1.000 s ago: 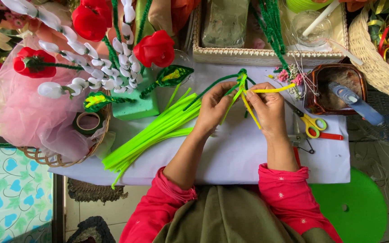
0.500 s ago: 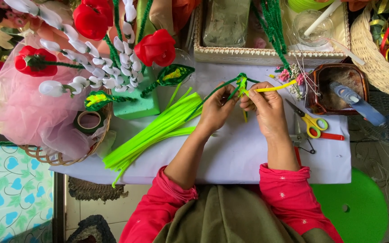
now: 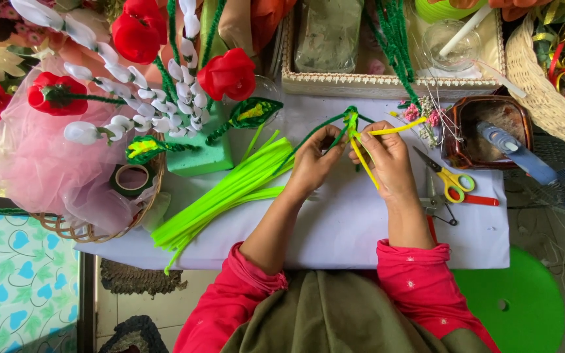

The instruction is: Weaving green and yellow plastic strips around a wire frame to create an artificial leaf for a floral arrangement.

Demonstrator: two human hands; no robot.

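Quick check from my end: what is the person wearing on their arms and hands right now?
Both hands are bare: no gloves, and no rings or bangles that I can make out. The left hand and right hand come out of bright pink-red sleeves pushed up to the elbows; the right sleeve has small pale dots. Forearms are uncovered.

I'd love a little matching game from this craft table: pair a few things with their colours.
Things:
1. scissors handles
2. bundle of pipe cleaners
3. stool
4. flowers on the foam block

Colours:
A. red
B. yellow
C. plain green
D. bright lime green

Pairs: 1-B, 2-D, 3-C, 4-A.

The left hand and right hand are both pinching a twisted green and yellow pipe cleaner piece.
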